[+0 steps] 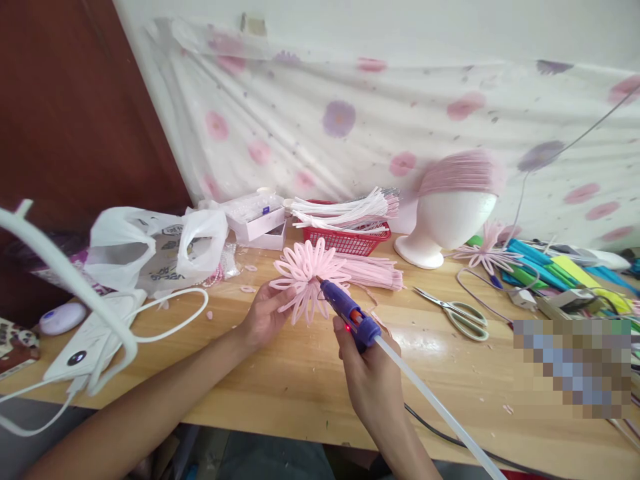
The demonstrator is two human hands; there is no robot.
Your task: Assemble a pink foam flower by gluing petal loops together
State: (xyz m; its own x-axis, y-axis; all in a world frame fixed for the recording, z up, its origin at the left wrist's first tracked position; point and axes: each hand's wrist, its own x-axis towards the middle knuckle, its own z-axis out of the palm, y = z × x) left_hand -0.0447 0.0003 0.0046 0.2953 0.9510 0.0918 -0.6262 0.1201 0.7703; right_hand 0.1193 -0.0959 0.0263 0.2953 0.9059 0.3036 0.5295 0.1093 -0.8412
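Observation:
My left hand [265,313] pinches a pink flower [313,270] made of looped, fuzzy pipe cleaners, held a little above the table. In my right hand [373,373] is a blue hot glue gun [350,310], its small red light lit. The gun's nozzle meets the middle of the flower, though I cannot make out any glue. A long translucent glue stick [440,407] runs out of the gun's rear toward me. Behind the flower lies a bundle of pink pipe cleaners [375,272].
A red basket [345,240] of white and pink pipe cleaners stands at the back. Beside it is a foam head [453,217] wrapped in pink. Scissors [457,313] lie at right, a plastic bag [155,250] and power strip [93,347] at left. The gun's black cord [450,439] crosses the front edge.

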